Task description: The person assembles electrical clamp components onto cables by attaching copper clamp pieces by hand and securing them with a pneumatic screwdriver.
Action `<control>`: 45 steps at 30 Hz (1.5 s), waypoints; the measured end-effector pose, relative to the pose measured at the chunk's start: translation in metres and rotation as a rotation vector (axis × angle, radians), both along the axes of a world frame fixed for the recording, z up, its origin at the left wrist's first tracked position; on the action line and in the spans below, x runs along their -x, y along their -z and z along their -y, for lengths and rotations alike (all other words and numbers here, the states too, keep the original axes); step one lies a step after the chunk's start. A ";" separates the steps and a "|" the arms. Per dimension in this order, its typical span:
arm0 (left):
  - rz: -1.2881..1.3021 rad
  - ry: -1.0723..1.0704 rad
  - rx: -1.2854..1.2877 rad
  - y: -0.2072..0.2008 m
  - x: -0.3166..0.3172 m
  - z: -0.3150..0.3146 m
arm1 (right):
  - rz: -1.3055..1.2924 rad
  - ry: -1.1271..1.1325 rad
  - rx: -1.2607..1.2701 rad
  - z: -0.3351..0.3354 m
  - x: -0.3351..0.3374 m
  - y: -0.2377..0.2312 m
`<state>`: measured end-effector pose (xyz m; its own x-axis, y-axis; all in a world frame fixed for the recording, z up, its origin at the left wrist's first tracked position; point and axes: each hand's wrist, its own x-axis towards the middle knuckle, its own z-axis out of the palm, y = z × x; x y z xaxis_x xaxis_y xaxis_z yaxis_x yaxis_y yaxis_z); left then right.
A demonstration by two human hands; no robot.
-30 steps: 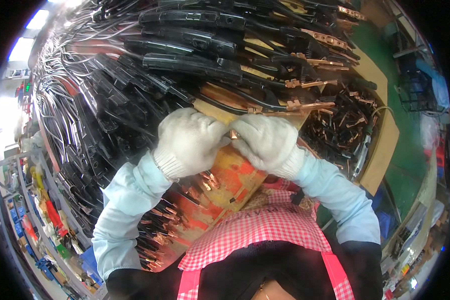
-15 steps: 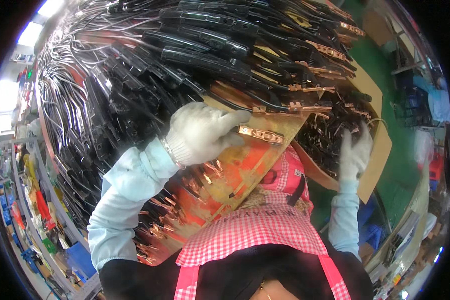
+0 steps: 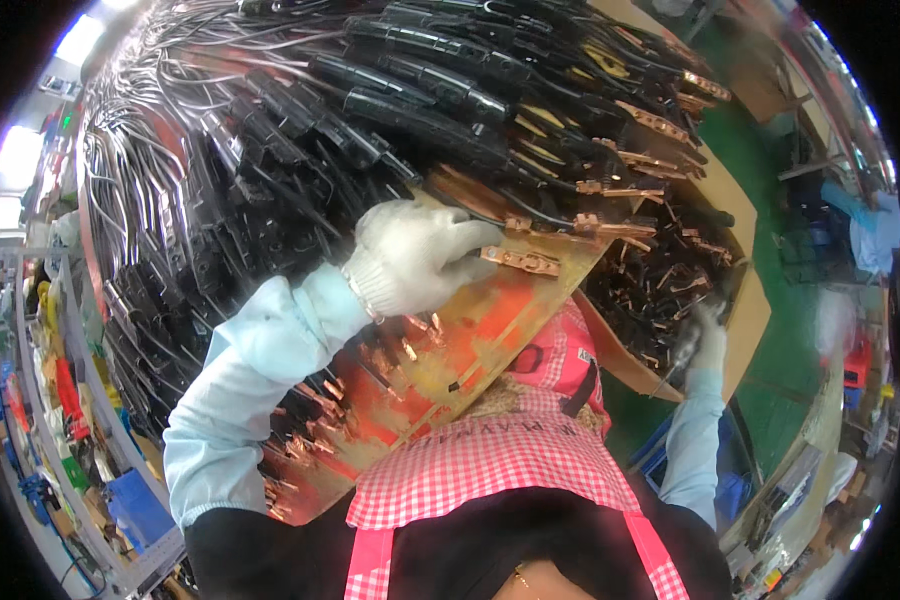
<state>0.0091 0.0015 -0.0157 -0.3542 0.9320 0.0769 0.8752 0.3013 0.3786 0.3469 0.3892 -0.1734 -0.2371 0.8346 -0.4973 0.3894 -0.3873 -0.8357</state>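
My left hand (image 3: 420, 258), in a white knitted glove, is closed with thumb and fingers around a copper-coloured metal terminal (image 3: 522, 262) with holes in it. The piece sticks out to the right, over a worn orange and yellow board (image 3: 485, 322). At the right, my gloved right hand (image 3: 708, 342) is at the near right side of a cardboard box (image 3: 755, 318). Its fingers look closed, and a thin greyish thing seems to slant down from them, too blurred to name. Small black and copper-coloured parts (image 3: 655, 285) fill the box.
Black plastic housings (image 3: 430, 50) with grey cables (image 3: 135, 150) are heaped across the far and left side. Several copper-coloured terminals (image 3: 615, 230) point right beside the box. Shelving with a blue bin (image 3: 140, 508) stands at left. Green floor (image 3: 785, 350) lies beyond the box.
My right hand has come down and nearer along the box, its spread fingers drawing in. My left hand has shifted slightly right, still holding the terminal.
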 end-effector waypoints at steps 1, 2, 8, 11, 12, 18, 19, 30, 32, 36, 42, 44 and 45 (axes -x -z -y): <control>-0.002 0.027 -0.021 0.001 0.000 -0.002 | -0.218 0.033 0.111 0.045 0.038 -0.059; -0.015 0.022 -0.015 0.000 -0.001 -0.003 | -0.295 0.174 0.029 0.066 0.070 -0.091; -0.028 -0.035 0.034 0.009 -0.002 0.002 | -1.322 -0.201 0.410 0.110 0.170 -0.163; -0.051 -0.030 0.040 0.008 -0.002 -0.001 | -1.248 -0.238 -0.172 0.169 0.204 -0.173; -0.062 -0.027 0.056 0.008 -0.003 -0.002 | -1.205 -0.307 -0.375 0.184 0.214 -0.172; -0.067 -0.058 0.222 -0.001 -0.006 -0.009 | -1.394 -0.524 -0.427 0.205 0.238 -0.156; -0.062 -0.061 0.300 -0.003 -0.006 -0.010 | -1.428 -0.558 -0.401 0.205 0.238 -0.150; -0.037 -0.049 0.203 0.006 -0.003 -0.005 | -1.142 -0.558 -0.220 0.236 0.228 -0.190; -0.044 -0.054 0.178 0.006 -0.006 -0.005 | -1.111 -0.577 -0.275 0.238 0.227 -0.191; -0.054 -0.083 0.171 0.008 -0.008 -0.007 | -1.080 -0.588 -0.285 0.239 0.225 -0.190; -0.003 -0.097 0.118 0.006 -0.008 -0.006 | -1.169 -0.593 -0.332 0.240 0.226 -0.183; 0.016 -0.101 0.147 0.008 -0.008 -0.005 | -1.181 -0.620 -0.370 0.238 0.230 -0.181; 0.019 -0.106 0.147 0.007 -0.007 -0.005 | -1.197 -0.637 -0.422 0.237 0.232 -0.181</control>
<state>0.0160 0.0069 -0.0230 -0.4509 0.8902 -0.0648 0.8286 0.4445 0.3404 0.1145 0.1527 0.0075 -0.7163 0.4602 0.5246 -0.6144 -0.0596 -0.7867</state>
